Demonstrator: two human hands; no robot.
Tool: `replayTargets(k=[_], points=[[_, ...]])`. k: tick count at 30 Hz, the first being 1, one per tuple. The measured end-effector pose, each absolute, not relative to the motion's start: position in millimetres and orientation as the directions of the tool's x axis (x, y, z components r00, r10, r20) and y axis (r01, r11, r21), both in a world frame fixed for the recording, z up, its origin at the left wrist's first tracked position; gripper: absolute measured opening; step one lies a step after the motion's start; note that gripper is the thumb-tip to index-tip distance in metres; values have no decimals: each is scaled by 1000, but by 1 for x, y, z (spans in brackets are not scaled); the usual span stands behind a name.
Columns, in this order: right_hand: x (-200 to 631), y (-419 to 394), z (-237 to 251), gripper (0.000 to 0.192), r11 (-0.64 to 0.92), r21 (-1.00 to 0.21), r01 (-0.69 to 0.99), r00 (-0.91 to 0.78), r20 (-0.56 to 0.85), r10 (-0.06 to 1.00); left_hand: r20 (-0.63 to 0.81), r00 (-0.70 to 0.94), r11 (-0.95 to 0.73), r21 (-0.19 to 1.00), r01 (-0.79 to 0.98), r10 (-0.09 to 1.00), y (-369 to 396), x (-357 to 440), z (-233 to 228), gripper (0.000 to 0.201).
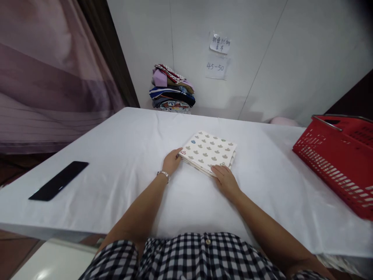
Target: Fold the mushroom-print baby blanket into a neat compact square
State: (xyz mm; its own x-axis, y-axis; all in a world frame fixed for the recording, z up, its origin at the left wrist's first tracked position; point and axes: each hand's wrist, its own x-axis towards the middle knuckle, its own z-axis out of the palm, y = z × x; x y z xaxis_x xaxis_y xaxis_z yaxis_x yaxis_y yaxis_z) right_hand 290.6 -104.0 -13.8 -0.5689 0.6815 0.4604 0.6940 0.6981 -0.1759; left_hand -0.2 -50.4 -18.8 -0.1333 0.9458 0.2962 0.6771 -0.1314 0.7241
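From where I stand, a folded cloth [207,149], cream with grey-brown motifs and a few coloured ones, lies flat near the middle of the white-covered tabletop [116,136]. Take that cloth as the clock's centre, twelve towards the wall [262,58], the person at six in a checked shirt [204,256].

The left hand [171,161] is at nine o'clock, its fingers curled against the cloth's corner; whether they pinch it I can't tell. A silvery bracelet [163,174] circles that wrist. At five, the right hand [226,182] rests on the near edge, fingers stretched out over the top layer, not closed.

Between eight and nine, well apart, lies a flat black slab [60,182]. A red basket [335,163] with a metal handle sits at three, cut off by my view. At eleven, a pile of folded fabrics [171,89] rises by the far edge, close to the wall. Straight at twelve hang two paper notes [216,67], the lower reading "45-50". A pinkish curtain [58,77] drapes down at ten.
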Motion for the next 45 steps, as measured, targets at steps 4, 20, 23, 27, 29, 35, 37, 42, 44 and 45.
replayTargets(k=[4,20,23,27,29,35,37,42,44,45], points=[[294,-103,-19,45,695,-225,683,-553,462,693,230,-192,-47,747,664,954,-50,1,-17,40],[292,-104,-12,48,688,-456,564,-510,462,725,422,417,-521,166,837,805,-97,73,6,64],[300,-101,-9,49,650,-609,455,-354,546,759,371,556,-633,123,764,744,-107,102,4,66],[314,-88,-7,45,348,-915,202,123,376,918,351,593,-657,92,749,725,-104,118,3,63],[320,-82,-6,48,128,-988,-81,223,108,969,341,601,-656,69,751,723,-101,121,3,64],[330,-76,-2,59,-155,-849,-505,52,-209,977,312,600,-638,27,770,737,-95,129,3,65],[333,-77,0,58,-171,-824,-540,-1,-202,979,305,591,-628,28,778,747,-94,131,4,64],[338,-77,1,52,-190,-773,-606,-67,-188,980,321,570,-613,41,789,756,-92,134,5,60],[339,-76,1,51,-191,-759,-622,-75,-185,980,333,568,-615,49,787,753,-90,135,5,59],[339,-75,0,50,-187,-757,-626,-76,-179,981,338,565,-616,57,786,752,-89,135,5,58]])
